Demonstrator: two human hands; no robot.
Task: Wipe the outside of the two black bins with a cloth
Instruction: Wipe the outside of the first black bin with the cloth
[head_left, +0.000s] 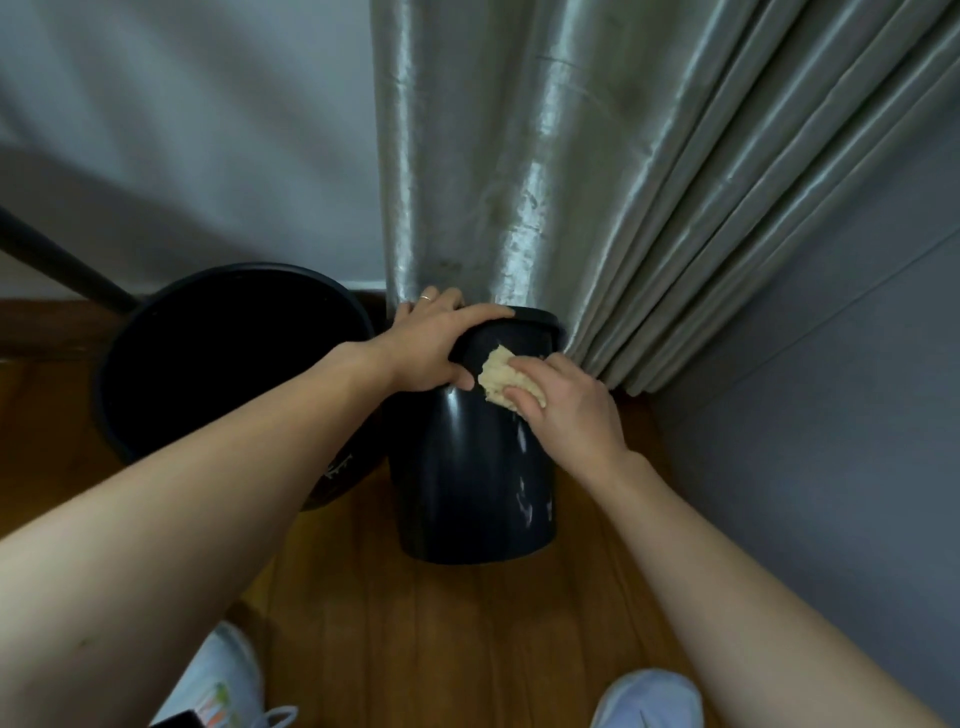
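A person's left hand (434, 345) grips the rim of the smaller black bin (472, 467), fingers curled over its edge, on a wooden floor (467, 623) beside a silvery curtain (571, 182). The right hand (563, 402) presses a beige cloth (501, 382) against the bin's upper outside wall. The larger black bin (228, 358) stands just left; a hard wipe could tip the light bin or drag the curtain.

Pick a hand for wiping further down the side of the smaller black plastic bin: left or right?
Right. The right hand already presses the beige cloth on the smaller black plastic bin, just below its rim. The left hand grips the rim, steadying it against the grey satin curtain; probably best left there.
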